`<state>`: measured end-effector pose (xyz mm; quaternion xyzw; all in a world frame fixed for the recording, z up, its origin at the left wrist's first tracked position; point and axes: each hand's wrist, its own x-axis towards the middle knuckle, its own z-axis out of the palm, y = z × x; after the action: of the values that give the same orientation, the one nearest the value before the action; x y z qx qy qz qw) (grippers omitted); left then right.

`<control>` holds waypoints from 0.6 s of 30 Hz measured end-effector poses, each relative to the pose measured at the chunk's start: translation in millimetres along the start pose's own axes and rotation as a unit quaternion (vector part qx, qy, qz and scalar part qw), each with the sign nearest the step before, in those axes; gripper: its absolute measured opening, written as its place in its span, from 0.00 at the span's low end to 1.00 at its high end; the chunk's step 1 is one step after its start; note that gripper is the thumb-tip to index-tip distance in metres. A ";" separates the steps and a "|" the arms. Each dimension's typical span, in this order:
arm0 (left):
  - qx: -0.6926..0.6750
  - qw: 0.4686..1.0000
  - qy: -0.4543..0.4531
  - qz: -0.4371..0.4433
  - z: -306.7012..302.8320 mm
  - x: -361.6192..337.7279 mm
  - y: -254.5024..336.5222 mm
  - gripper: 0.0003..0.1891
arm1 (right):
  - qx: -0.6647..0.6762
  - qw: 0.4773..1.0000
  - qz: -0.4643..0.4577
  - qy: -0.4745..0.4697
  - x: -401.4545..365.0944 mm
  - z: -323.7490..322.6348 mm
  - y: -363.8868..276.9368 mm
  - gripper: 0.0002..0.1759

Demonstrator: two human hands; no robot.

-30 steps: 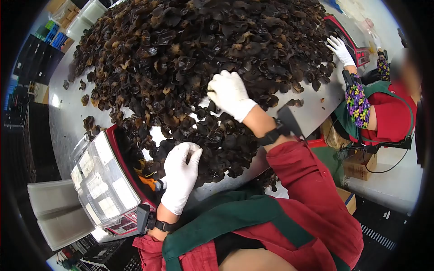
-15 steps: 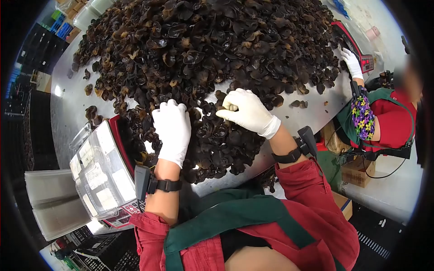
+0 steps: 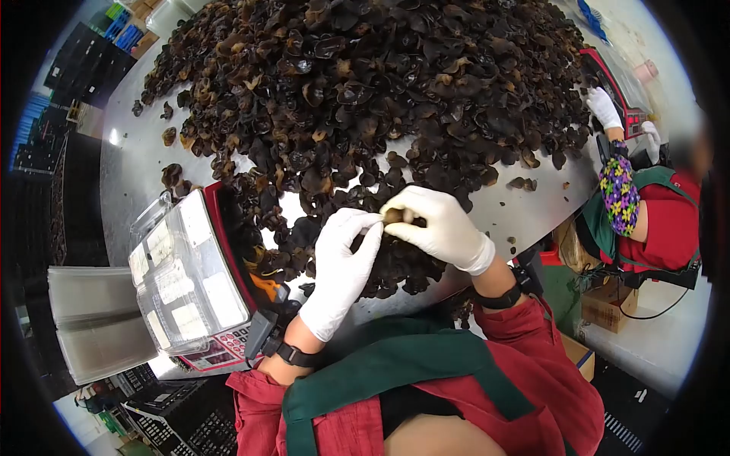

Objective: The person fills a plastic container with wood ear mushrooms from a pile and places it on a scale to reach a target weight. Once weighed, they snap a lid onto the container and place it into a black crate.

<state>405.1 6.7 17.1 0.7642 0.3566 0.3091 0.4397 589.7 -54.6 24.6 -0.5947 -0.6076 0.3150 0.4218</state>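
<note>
Several brown-black wood ear mushrooms (image 3: pixel 357 95) form a big pile over the table. In front of my body, my right hand (image 3: pixel 445 228), in a white glove, is closed on one small wood ear mushroom (image 3: pixel 395 217). My left hand (image 3: pixel 346 262), also gloved in white, pinches at this piece's left edge, its fingertips meeting those of the right hand. A looser spread of wood ears (image 3: pixel 403 273) lies under and around both hands. The held piece is partly hidden by fingers.
A red-edged scale (image 3: pixel 228 292) with a keypad and plastic-covered top stands left of my left hand, an orange-handled tool (image 3: pixel 266 286) beside it. Clear plastic trays (image 3: pixel 103 323) are farther left. At right, a co-worker's gloved hand (image 3: pixel 603 108) is near another red scale (image 3: pixel 620 87).
Both hands have drawn together and toward my body, away from the loose wood ears. A small wood ear now shows between their fingertips. The orange-handled tool has come into view.
</note>
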 end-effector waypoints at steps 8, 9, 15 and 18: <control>0.338 0.930 0.113 0.094 -28.7 53.3 -39.0 0.14 | -0.055 0.970 0.234 0.042 -82.7 -79.2 0.5 0.10; 0.362 0.918 0.126 0.103 -28.8 60.6 -46.7 0.15 | -0.066 0.965 0.252 0.036 -91.6 -86.9 -5.0 0.11; 0.410 0.906 0.108 -0.001 -30.3 70.8 -91.2 0.13 | -0.095 0.924 0.366 -0.061 -138.5 -112.8 -5.6 0.10; 0.346 0.927 0.144 -0.023 -35.4 66.9 -98.3 0.14 | -0.039 0.951 0.306 -0.026 -125.1 -100.6 -12.2 0.10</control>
<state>387.5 112.6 -45.0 0.8075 0.5182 0.2637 0.0990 665.4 -191.4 63.0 -0.7594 -0.4191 0.4204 0.2663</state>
